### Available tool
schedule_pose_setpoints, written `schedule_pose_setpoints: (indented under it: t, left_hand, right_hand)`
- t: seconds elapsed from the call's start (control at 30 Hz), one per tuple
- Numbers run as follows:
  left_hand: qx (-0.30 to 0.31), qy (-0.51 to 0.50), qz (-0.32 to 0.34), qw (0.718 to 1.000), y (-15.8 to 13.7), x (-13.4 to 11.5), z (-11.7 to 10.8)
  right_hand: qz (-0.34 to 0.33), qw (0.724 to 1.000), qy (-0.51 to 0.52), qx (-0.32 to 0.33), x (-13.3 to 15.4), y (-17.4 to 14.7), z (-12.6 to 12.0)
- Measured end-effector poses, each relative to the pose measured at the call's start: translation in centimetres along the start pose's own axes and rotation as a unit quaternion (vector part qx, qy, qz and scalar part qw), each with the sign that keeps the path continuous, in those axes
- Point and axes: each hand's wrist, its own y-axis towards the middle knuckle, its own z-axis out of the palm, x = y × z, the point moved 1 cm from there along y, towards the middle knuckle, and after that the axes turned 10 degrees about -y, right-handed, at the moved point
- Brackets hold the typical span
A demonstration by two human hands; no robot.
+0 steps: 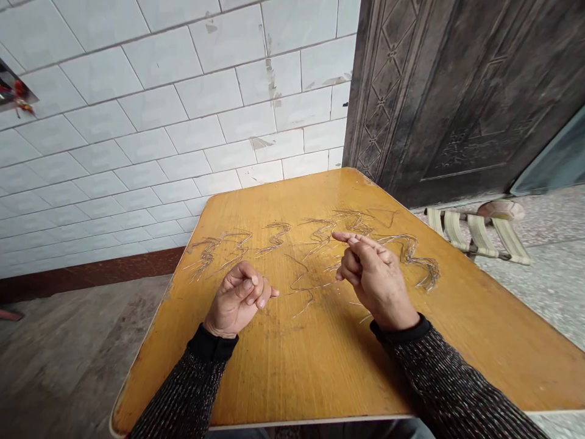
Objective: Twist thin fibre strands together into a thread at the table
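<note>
Both left hand (238, 300), half-curled, and right hand (379, 277), curled with forefinger (350, 236) outstretched, hover above the tabletop (283, 378), any grip impossible to tell, while bent wire bundles (428, 266) lie across its middle, where a dragging right cuff (409, 330) could tangle them.

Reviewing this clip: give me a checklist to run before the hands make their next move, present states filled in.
1. Both hands in view: ok; the left hand and right hand show above the table.
2. Left hand free of wire: cannot tell; its fingers are curled.
3. Right hand free of wire: cannot tell; its index finger points across, other fingers curled.
4. Bent wires visible: ok.
5. Wires in one pile: not ok; several separate clusters lie across the table.
</note>
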Motion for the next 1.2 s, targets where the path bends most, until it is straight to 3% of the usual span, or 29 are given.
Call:
schedule_pose_setpoints:
  t: [0.2,0.43,0.77,0.97,1.2]
  left_hand:
    - [-0.002,0.009,0.006,1.000,0.3,-0.4,-0.6]
    - [-0.090,-0.057,0.061,0.992,0.9,-1.1,-2.2]
    - [-0.137,-0.029,0.068,0.988,1.2,-0.5,-2.8]
    - [-0.123,-0.008,0.049,0.991,1.1,0.1,-2.6]
    - [-0.137,0.036,0.031,0.989,1.1,0.5,-2.5]
  right_hand:
    - [-0.013,0.999,0.025,0.026,-0.3,0.1,0.2]
    - [-0.004,0.995,-0.023,0.095,-0.5,-0.2,0.5]
    - [0.046,0.994,-0.040,0.091,-0.8,-0.1,0.5]
    - [0.060,0.993,-0.070,0.066,-1.0,-0.1,0.9]
    - [0.058,0.992,-0.053,0.102,-1.1,0.0,0.9]
